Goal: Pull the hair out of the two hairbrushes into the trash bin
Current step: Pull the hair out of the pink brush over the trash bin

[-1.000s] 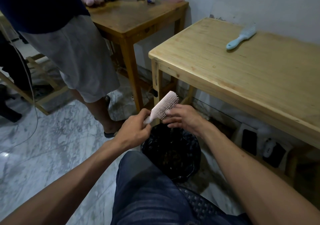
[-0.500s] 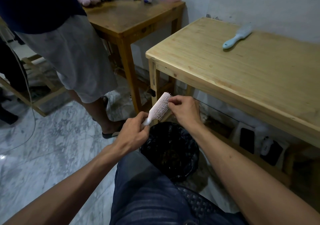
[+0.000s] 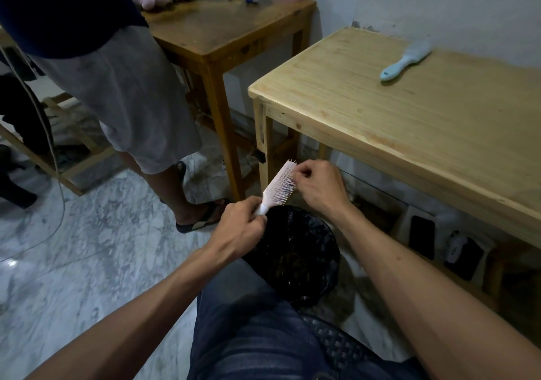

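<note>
My left hand (image 3: 241, 228) grips the handle of a pink hairbrush (image 3: 279, 185), held tilted above the black-lined trash bin (image 3: 319, 265) on the floor. Fingers of my right hand (image 3: 317, 185) pinch at the bristles near the brush's upper end; any hair between them is too fine to see. A second, light blue hairbrush (image 3: 407, 59) lies on the pale wooden table (image 3: 380, 122) at the right, far from both hands.
A person in grey shorts (image 3: 117, 92) and sandals stands close on the left. Behind them is a darker wooden table (image 3: 222, 37) with toys and boxes. My knee in dark jeans (image 3: 251, 327) is beside the bin. Devices sit on a low shelf (image 3: 445, 250) under the pale table.
My right hand has risen from below the brush to its upper bristles and pinches there. The brush tilted more upright over the bin.
</note>
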